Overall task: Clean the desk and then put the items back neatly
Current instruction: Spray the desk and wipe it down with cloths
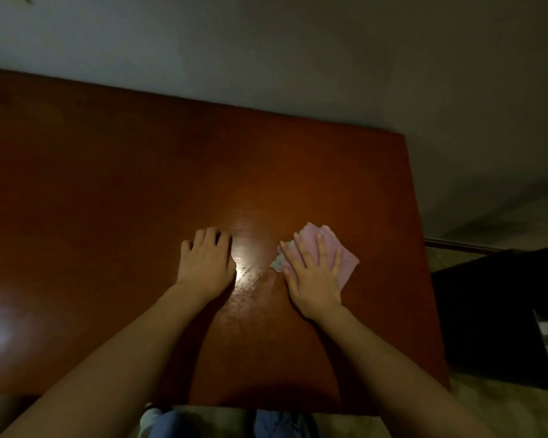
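Right hand (314,273) flat, fingers straight, pressing pink cloth (345,257) near tabletop (108,184) right edge. Left hand (206,263) rests flat, fingers relaxed, mid-tabletop.

- Much of the pink cloth (345,263) is covered by the right hand (314,276) lying flat on it.
- The desk (140,184) is cut off by the left edge.
- A dark piece of furniture (500,311) at the right is too dim to be identified.
- The left hand's (204,263) thumb is hidden from view.
- Both arms are cut off at the bottom edge.
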The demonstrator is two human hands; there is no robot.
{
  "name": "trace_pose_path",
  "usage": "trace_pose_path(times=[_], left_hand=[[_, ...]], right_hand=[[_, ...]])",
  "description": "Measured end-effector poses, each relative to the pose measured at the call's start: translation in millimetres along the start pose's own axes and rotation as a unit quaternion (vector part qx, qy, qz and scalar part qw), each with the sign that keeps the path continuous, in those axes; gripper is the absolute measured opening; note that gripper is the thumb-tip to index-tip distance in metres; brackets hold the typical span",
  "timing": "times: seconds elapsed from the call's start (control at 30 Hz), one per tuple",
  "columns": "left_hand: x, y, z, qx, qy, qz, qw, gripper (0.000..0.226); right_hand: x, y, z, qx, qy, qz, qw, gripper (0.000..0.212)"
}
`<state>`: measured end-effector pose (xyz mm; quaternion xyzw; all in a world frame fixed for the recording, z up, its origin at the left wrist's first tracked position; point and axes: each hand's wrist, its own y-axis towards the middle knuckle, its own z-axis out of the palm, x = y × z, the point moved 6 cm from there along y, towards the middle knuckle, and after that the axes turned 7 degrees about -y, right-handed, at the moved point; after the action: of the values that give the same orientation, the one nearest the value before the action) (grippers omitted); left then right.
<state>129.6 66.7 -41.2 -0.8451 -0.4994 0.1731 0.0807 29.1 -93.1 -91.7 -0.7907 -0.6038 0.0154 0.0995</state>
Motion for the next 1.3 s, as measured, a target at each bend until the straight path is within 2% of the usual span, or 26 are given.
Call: trace_pose_path(times=[0.17,0.27,0.53,0.8,1.07,1.3], left_hand=[[93,-16,-17,-0.022,-0.025,-0.056,0.998,0.051],[161,-33,-21,-0.02,-0.029,-0.089,0.995,0.051],[378,-75,-67,-0.057,-0.038,-0.171,0.983,0.051],[579,-136,-94,-0.091,-0.07,-0.273,0.955,0.052],[695,-184,-101,-0.142,-0.11,-0.349,0.92,0.051],[729,-216,-82,-0.135,-0.12,-0.399,0.899,0.054]], right_hand=[[107,32,2,0.019,0.005,-0.063,0.998,0.07],[183,56,6,0.033,-0.031,-0.095,0.994,0.066],[408,113,14,0.049,-0.082,-0.188,0.978,0.056],[636,169,24,0.04,-0.108,-0.286,0.951,0.056],[809,196,34,0.03,-0.073,-0.339,0.937,0.051],[868,188,40,0.014,-0.079,-0.401,0.912,0.05]])
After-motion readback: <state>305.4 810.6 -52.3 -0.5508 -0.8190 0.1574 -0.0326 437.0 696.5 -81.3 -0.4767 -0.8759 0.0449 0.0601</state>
